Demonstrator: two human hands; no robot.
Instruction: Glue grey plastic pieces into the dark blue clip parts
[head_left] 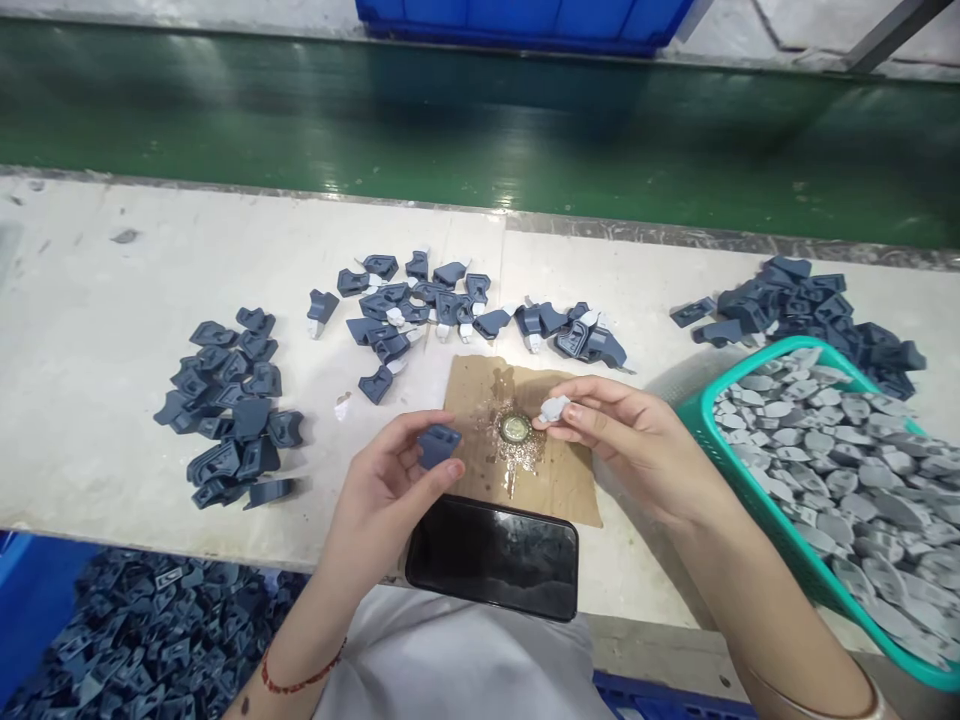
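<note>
My left hand (401, 470) is closed around a dark blue-grey plastic part (438, 446), held just above the left edge of a cardboard piece (480, 390). Between the thumb and fingers of my right hand (615, 430) is a small light-grey plastic piece (555, 408). It hovers over the cardboard, beside a small round container (516, 428) with wet, shiny splashes about it. The two held pieces are apart. Below the cardboard lies a black smartphone (495, 555) near the table's front edge.
Dark parts form a pile on the left (232, 400) and another at the far right (810, 310). Several parts with light-grey pieces attached (420, 300) lie behind the cardboard. A green basket (709, 425) holds light-grey pieces. A blue bin (37, 600) stands lower left. Beyond runs a green belt (225, 120).
</note>
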